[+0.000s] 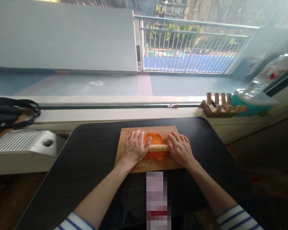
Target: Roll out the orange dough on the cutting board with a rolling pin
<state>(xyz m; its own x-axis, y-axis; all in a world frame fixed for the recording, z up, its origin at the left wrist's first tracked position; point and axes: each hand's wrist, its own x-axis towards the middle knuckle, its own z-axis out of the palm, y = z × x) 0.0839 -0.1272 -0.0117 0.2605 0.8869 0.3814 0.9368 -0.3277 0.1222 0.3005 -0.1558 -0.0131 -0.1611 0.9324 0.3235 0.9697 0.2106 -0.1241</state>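
A light wooden rolling pin (158, 148) lies crosswise over a flattened sheet of orange dough (154, 138). My left hand (135, 145) is closed over the pin's left end, its thumb along the wood. Over the right end, my right hand (180, 147) is closed with its fingers curled. Orange dough with a ragged edge shows both beyond and in front of the pin. Beneath it all is a wooden board (144, 166) on a black table (91, 159). Both pin ends are hidden under my hands.
Behind the table runs a windowsill (110, 114), with a wooden rack (218, 110) and a teal container (251, 103) on its right. At left are a white slatted appliance (21, 147) and a black bag (7, 113). A pixelated patch covers the table's front middle.
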